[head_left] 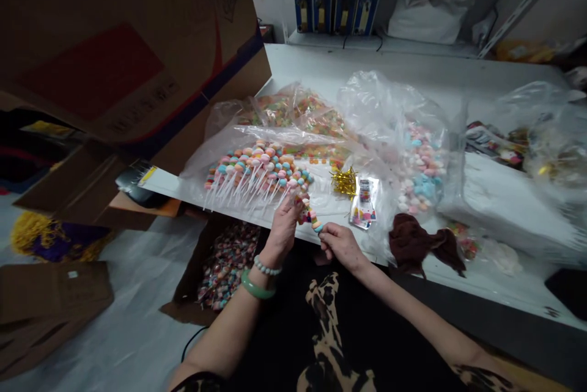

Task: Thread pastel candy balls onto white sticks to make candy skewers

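Pastel candy stick sits between both hands, at 12 o'clock from the wrists: right hand pinches its lower end, thumb and fingertips pressed together; left hand closes on its upper end. More candy sticks lie on plastic bag at 11 o'clock; loose sweets in cardboard box at 7 o'clock

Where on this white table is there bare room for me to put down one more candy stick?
White tabletop shows behind the clear plastic bags, and at the front right between the crumpled brown cloth and the flat black object. It is crowded near the left hand and right hand, around the pastel candy skewers and gold tinsel.
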Available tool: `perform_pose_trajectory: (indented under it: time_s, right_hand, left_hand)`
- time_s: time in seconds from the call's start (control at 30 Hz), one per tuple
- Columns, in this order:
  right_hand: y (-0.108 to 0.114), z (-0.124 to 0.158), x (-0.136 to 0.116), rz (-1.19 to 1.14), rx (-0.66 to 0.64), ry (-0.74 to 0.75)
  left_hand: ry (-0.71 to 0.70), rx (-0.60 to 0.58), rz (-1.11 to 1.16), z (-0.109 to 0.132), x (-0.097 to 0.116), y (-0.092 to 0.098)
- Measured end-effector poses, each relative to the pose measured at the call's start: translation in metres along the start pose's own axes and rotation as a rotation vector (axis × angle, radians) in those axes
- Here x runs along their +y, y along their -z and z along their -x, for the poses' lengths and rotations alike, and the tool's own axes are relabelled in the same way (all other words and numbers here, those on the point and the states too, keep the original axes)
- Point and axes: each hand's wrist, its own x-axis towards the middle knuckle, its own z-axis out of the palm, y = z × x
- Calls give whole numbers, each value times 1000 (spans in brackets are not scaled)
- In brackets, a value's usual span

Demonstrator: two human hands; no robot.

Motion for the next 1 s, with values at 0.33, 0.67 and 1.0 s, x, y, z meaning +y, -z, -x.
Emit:
perform_pose_trajectory:
  time_s: [0.33, 0.67, 1.0]
  right_hand:
    - [16, -5, -20, -382, 127, 103]
    - [-27, -35, -45, -410, 129, 121]
    - [2, -35, -44, -248, 271, 256]
  left_hand:
    - [79, 201, 149, -6, 27, 14]
    - [66, 119, 113, 6, 11, -19]
    - [274, 223, 362, -5, 23, -2]
